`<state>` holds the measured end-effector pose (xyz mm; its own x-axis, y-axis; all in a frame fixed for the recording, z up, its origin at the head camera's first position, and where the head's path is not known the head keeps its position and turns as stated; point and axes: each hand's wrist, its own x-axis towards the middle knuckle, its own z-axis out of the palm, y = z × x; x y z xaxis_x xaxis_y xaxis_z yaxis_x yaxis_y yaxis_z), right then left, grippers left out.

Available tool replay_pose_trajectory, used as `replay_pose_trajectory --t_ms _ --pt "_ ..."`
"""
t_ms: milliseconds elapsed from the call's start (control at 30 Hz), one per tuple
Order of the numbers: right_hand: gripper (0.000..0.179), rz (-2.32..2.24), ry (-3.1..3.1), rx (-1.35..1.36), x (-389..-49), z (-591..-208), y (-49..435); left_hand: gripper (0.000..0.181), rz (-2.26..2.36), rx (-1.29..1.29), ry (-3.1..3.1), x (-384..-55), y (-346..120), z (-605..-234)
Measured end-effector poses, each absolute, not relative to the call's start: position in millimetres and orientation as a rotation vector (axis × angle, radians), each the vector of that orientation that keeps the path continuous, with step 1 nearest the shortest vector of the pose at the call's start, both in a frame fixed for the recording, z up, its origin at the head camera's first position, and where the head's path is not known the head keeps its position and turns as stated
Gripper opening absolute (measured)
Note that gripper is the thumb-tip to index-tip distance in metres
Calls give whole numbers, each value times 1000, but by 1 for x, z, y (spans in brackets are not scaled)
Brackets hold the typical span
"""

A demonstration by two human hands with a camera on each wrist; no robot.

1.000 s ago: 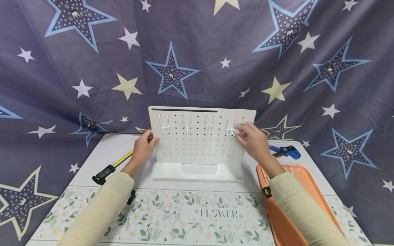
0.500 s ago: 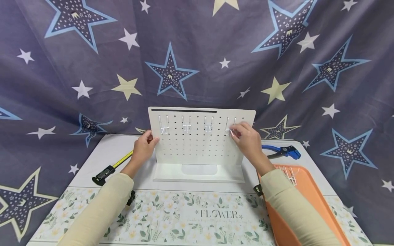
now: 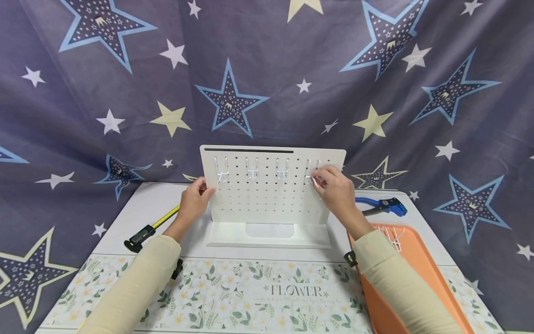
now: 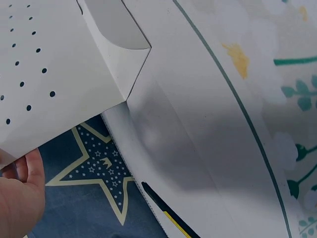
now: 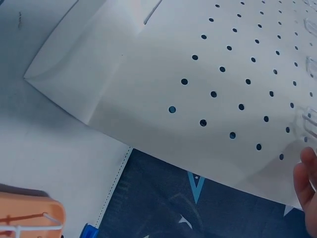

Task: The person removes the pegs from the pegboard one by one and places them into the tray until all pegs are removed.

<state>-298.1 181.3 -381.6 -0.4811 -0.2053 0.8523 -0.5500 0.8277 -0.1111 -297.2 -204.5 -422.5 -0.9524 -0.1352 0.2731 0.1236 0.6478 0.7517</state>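
A white pegboard [image 3: 267, 215] stands upright on its base. My left hand [image 3: 195, 202] grips its left edge, the thumb on the front; in the left wrist view that hand [image 4: 22, 193] shows at the board's edge, fingers behind. Along the board's upper part hang several white wire hooks, among them a leftmost hook [image 3: 223, 176] and a middle hook [image 3: 252, 173]. My right hand [image 3: 337, 191] pinches the rightmost hook [image 3: 308, 179] near its lower front end, fingers partly covering it. In the right wrist view only the fingertips [image 5: 307, 173] show, beside that hook.
An orange tray [image 3: 410, 269] holding several white wire hooks [image 3: 392, 237] lies under my right forearm. Behind it are blue-handled pliers [image 3: 385, 205]. Left of the board lies a black digital caliper [image 3: 142, 235] with a yellow scale. A star-printed curtain [image 3: 267, 120] hangs behind the table.
My right hand has shifted slightly left onto the rightmost hook's front end, then stayed there. My left hand keeps its hold on the board.
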Motion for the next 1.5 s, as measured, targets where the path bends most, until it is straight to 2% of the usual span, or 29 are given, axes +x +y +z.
replay_pose_trajectory --t_ms 500,1100,1500 --pt "11 529 -2187 520 -275 -372 220 17 -1209 2 -2567 -298 -206 -424" --pt "8 509 -2434 331 -248 -378 328 18 -1173 -11 -2552 -299 -206 -425" --pt "7 397 -2532 343 -235 -390 396 18 -1183 -14 -2552 -300 -206 -425"
